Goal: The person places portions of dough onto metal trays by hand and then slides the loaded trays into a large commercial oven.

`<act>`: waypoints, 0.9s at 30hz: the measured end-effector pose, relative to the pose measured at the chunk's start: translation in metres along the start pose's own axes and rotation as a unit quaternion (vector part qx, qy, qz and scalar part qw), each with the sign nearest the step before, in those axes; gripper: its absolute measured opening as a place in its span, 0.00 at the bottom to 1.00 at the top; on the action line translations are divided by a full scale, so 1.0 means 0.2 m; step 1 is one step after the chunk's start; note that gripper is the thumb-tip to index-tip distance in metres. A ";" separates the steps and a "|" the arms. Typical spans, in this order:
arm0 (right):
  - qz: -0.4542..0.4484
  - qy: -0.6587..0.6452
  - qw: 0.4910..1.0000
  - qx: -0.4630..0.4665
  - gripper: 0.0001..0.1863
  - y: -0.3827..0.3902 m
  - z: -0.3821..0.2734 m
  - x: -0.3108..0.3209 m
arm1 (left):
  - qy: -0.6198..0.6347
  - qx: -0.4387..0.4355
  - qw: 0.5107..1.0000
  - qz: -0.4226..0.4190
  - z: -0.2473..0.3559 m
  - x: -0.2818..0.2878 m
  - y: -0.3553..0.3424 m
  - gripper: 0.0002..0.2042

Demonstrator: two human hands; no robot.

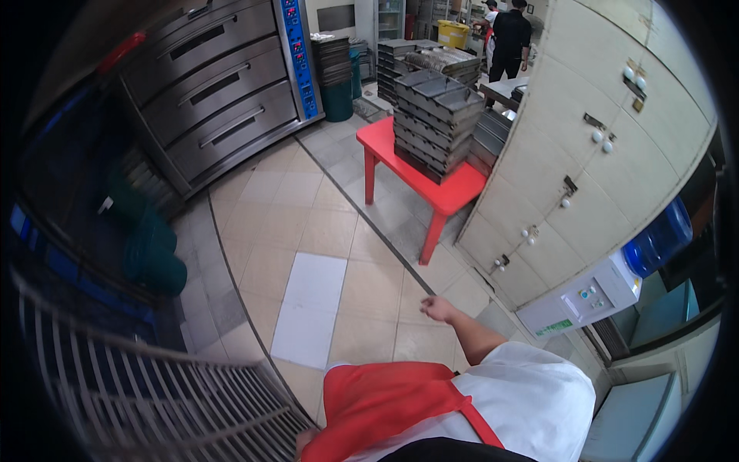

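My right hand hangs over the tiled floor with loosely bent fingers and nothing visible in it. A sliver of skin, apparently my left hand, shows at the bottom beside my red apron and a metal wire rack; its fingers are hidden. Ahead, a red table bears stacked metal baking tins. To the right of my right hand stand a white water dispenser with a blue bottle and a tall pale cabinet.
A steel deck oven stands at the back left. Green bins are at the left. More bins, tin stacks and a yellow container are at the back, where two people stand. Tiled floor runs between oven and table.
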State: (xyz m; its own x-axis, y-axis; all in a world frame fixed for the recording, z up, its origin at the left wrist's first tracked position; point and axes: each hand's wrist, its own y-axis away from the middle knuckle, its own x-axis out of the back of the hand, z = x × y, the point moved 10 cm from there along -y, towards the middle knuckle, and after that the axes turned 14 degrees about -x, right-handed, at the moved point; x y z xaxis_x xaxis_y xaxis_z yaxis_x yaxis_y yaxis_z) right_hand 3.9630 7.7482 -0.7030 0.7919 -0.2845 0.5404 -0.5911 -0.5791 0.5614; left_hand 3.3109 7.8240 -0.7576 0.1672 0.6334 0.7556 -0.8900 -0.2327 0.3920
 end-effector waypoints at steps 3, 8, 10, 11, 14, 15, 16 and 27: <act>0.024 -0.011 0.998 0.053 0.24 -0.44 -0.81 0.23 | 0.260 0.263 0.929 0.022 -0.44 0.11 -0.21 0.07; 0.023 0.008 0.999 0.026 0.26 -1.18 -1.24 0.09 | 0.329 0.306 0.892 0.053 -1.05 0.67 -0.85 0.08; 0.008 0.088 0.996 -0.008 0.29 -1.41 -1.27 -0.05 | 0.344 0.307 0.885 0.070 -1.31 0.98 -1.11 0.09; -0.007 0.167 0.985 -0.042 0.30 -1.49 -1.11 -0.12 | 0.371 0.302 0.875 0.072 -1.43 1.14 -1.27 0.09; -0.220 0.233 0.928 -0.190 0.30 -1.48 -1.16 -0.34 | 0.521 0.310 0.779 0.162 -1.92 1.75 -1.62 0.10; -0.134 0.235 0.958 -0.096 0.27 -1.58 -1.23 -0.32 | 0.414 0.305 0.835 0.196 -2.10 2.07 -1.83 0.11; -0.125 0.135 0.967 -0.176 0.27 -1.60 -1.22 -0.26 | 0.343 0.311 0.870 0.172 -2.19 2.46 -2.04 0.09; 0.008 -0.078 0.979 -0.186 0.28 -2.98 -2.04 0.14 | 0.382 0.126 0.863 0.305 -2.45 4.41 -4.06 0.16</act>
State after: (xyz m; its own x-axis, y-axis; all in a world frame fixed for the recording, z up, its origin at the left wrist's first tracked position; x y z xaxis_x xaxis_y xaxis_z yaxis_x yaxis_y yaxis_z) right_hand 4.2752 8.3981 -0.7670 0.7788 -0.4215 0.4645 -0.5954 -0.2637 0.7589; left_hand 3.9743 8.9328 -0.6670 -0.7145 0.6157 0.3323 -0.5773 -0.7871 0.2172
